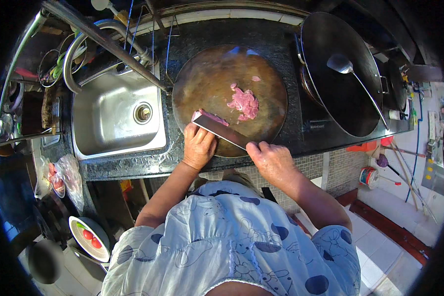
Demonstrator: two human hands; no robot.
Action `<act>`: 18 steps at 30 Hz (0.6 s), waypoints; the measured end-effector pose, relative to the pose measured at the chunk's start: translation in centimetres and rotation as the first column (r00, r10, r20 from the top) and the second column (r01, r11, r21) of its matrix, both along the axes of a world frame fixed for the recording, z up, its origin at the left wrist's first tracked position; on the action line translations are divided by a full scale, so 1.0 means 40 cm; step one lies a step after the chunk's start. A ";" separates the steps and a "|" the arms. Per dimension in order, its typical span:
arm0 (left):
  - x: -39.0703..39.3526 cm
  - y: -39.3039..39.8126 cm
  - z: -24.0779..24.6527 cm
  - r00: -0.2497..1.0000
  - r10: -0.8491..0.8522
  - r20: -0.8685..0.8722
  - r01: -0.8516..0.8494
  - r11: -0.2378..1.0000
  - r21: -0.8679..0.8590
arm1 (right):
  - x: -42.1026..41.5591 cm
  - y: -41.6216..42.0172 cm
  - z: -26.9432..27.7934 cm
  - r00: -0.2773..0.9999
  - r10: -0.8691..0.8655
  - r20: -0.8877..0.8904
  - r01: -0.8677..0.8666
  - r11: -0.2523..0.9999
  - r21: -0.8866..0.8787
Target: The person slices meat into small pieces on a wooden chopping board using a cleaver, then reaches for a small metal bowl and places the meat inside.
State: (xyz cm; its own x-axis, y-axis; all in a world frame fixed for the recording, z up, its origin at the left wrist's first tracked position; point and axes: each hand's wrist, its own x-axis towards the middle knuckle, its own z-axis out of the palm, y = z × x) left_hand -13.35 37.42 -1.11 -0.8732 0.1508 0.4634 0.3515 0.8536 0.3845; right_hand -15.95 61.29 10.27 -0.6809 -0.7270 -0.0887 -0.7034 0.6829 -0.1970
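A round wooden chopping board [207, 81] lies on the dark stone counter in front of me. My right hand [272, 159] grips the handle end of a cleaver [224, 133], whose broad blade points left across the board's near part. Beside the blade's left end, my left hand [199, 144] rests with bent fingers at a strip of raw meat [214, 117]. The blade covers part of that strip, and I cannot see its full length. Farther right on the board sits a small heap of sliced raw meat [245, 103], with one loose slice [256, 78] beyond it.
A steel sink [107, 118] with a curved faucet [68, 70] is at left, under a metal rack bar [107, 44]. On the right a large wok [340, 100] holds a metal spatula [366, 88]. Tomatoes fill part of a white colander [96, 222] at lower left, near plastic bags [70, 177].
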 end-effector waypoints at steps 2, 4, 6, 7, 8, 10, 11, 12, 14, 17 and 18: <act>-0.002 -0.001 0.005 1.000 -0.006 0.008 0.005 1.000 0.012 | -0.006 -0.013 -0.003 1.000 0.013 0.006 -0.013 1.000 0.024; -0.007 -0.002 0.008 1.000 -0.013 0.008 0.013 1.000 0.023 | -0.012 -0.025 -0.008 1.000 0.027 0.009 -0.028 0.999 0.040; -0.010 -0.002 0.012 1.000 -0.011 0.000 0.010 0.999 0.040 | -0.018 -0.033 -0.014 0.999 0.042 0.009 -0.042 0.998 0.051; -0.012 -0.002 0.013 1.000 -0.010 -0.004 0.010 0.999 0.049 | -0.021 -0.035 -0.013 0.999 0.043 0.018 -0.044 0.998 0.050; -0.012 -0.003 0.011 1.000 -0.012 -0.010 0.012 0.998 0.056 | -0.024 -0.037 -0.010 0.999 0.044 0.027 -0.045 0.998 0.049; -0.009 -0.003 0.009 1.000 -0.017 -0.019 0.018 0.997 0.069 | -0.029 -0.044 -0.005 0.997 0.051 0.050 -0.053 0.998 0.039; -0.006 -0.003 0.008 1.000 -0.016 -0.010 0.016 0.997 0.076 | -0.038 -0.052 -0.004 0.996 0.059 0.063 -0.061 0.998 0.031; -0.008 -0.004 0.013 1.000 -0.017 -0.005 0.018 0.996 0.083 | -0.048 -0.060 -0.004 0.995 0.064 0.073 -0.066 0.998 0.022; -0.006 -0.003 0.012 1.000 -0.019 0.012 0.017 0.996 0.091 | -0.053 -0.076 -0.021 0.996 0.057 0.071 -0.059 0.998 0.027; 0.001 -0.003 0.003 0.999 -0.021 0.029 0.018 0.995 0.094 | -0.076 -0.121 -0.050 0.995 0.038 0.091 -0.039 0.999 0.008; 0.003 -0.004 0.002 0.999 -0.022 0.025 0.019 0.995 0.094 | -0.084 -0.145 -0.076 0.996 0.026 0.090 -0.026 1.000 0.001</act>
State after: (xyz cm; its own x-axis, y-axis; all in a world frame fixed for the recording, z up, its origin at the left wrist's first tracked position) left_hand -13.21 37.24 -1.05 -0.8824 0.1258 0.4534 0.3573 0.8062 0.4716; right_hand -19.30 55.49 7.24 -0.6507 -0.7443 -0.1505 -0.7006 0.6648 -0.2590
